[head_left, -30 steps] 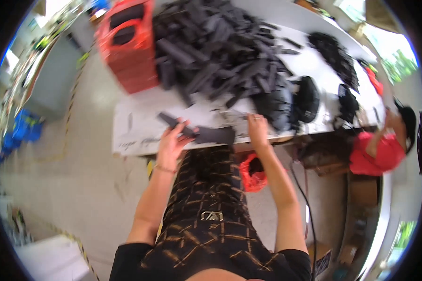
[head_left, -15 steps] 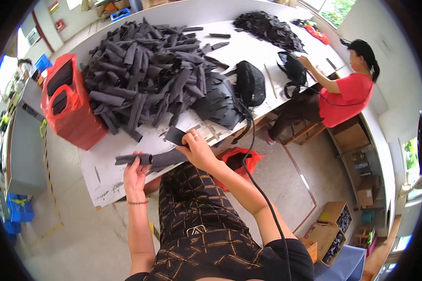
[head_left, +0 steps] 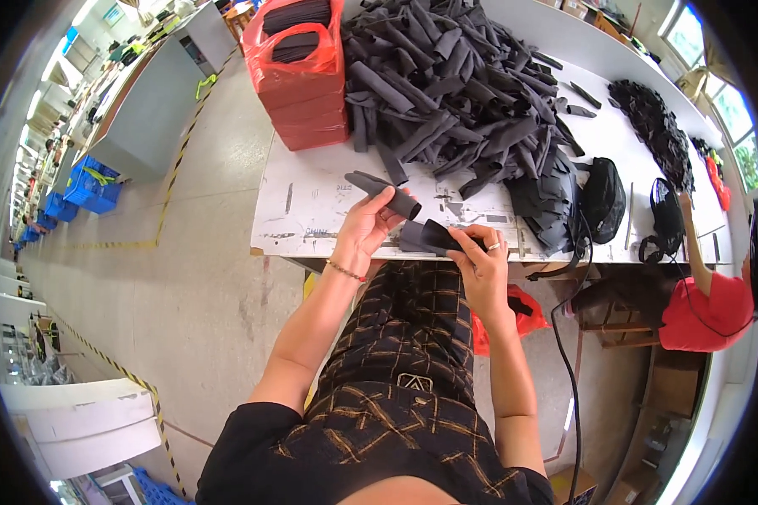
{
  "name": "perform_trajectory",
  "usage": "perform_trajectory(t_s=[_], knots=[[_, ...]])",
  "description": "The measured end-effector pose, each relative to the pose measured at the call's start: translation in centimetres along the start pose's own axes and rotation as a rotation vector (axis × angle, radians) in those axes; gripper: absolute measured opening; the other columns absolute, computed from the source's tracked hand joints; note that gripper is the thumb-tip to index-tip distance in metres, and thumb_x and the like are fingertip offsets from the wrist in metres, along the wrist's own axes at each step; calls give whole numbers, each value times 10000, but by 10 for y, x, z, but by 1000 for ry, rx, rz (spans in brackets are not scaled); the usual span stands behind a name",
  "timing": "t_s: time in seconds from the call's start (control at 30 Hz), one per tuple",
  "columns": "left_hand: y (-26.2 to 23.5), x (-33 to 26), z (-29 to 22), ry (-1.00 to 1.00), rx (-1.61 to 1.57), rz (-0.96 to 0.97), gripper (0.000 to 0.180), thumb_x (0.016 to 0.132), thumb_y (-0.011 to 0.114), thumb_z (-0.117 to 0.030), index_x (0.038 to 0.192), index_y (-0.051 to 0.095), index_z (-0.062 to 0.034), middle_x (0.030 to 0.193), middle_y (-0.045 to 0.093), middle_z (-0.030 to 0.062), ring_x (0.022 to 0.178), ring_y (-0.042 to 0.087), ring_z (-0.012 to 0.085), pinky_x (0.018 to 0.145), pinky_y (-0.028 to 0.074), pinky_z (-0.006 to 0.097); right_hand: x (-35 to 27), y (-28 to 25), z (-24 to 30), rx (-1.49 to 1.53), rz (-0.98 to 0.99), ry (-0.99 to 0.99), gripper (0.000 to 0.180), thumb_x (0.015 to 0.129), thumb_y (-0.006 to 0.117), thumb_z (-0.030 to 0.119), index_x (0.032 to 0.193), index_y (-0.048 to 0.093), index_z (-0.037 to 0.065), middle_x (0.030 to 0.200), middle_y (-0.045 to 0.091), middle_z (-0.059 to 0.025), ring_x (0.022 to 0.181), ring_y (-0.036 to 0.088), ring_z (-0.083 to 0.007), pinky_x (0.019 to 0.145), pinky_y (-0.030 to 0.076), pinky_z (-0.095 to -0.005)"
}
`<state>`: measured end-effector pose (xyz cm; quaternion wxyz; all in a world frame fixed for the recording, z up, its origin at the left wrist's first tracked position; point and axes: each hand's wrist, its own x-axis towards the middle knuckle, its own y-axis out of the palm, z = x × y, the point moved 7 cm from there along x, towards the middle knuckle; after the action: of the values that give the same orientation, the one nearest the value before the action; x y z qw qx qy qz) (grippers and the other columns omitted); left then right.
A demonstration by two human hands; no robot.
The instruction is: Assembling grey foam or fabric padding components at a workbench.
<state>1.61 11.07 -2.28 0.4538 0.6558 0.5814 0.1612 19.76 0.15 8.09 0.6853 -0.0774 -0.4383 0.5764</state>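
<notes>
Our left hand (head_left: 362, 229) grasps a dark roll (head_left: 406, 205), our right hand (head_left: 485, 271) pinches a black strip (head_left: 437, 235), grey-black heap (head_left: 455, 84) and red bag (head_left: 307, 105) on white table (head_left: 299, 198).

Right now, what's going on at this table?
At a white table, someone works bare-handed. The left hand holds a curled dark piece; the right hand pinches a black strip near the table's front edge. Beyond lies a big heap of curled dark pieces, with a red plastic bag to its left. A co-worker in red is at the right.
</notes>
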Motion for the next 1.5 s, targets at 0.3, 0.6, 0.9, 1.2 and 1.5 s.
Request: perform_trajectory(t_s=[0.3, 0.6, 0.9, 1.2, 1.5], knots=[[10, -5, 11, -107, 34, 90, 258, 911, 617, -88, 1138, 554, 16, 1134, 625, 214, 1056, 632, 329, 867, 573, 405, 16, 3, 17, -283, -18, -171, 307, 725, 693, 47, 1024, 696, 117, 959, 555, -40, 891, 522, -254, 801, 390, -394], [34, -25, 13, 26, 66, 121, 300, 895, 613, -30, 1178, 512, -20, 1109, 640, 224, 1000, 656, 288, 783, 596, 382, 12, 11, 31, -506, -78, -204, 375, 715, 692, 60, 1088, 655, 86, 997, 531, -39, 923, 516, -253, 843, 388, -405], [58, -38, 19, 159, -15, 232, 381, 930, 605, -128, 1252, 465, 19, 1075, 655, 173, 1035, 635, 260, 896, 512, 389, 5, 37, 27, 18, -89, 13, 561, 762, 713, 25, 1288, 523, 66, 1120, 514, -147, 1033, 497, -353, 874, 414, -446], [62, -36, 42, 205, -17, 210, 250, 970, 560, -249, 1016, 580, -4, 889, 668, 124, 1008, 634, 253, 901, 487, 367, -8, 39, 18, -6, -4, -89, 327, 768, 655, -37, 1057, 508, -2, 1088, 524, -212, 986, 527, -406, 834, 451, -451], [52, -34, 28, 261, 79, 106, 266, 983, 530, -258, 1053, 574, -5, 951, 690, 153, 1036, 633, 251, 933, 471, 381, -13, 32, 11, -32, 74, 24, 291, 784, 679, 4, 1025, 517, 17, 1022, 541, -190, 909, 563, -388, 769, 479, -452]])
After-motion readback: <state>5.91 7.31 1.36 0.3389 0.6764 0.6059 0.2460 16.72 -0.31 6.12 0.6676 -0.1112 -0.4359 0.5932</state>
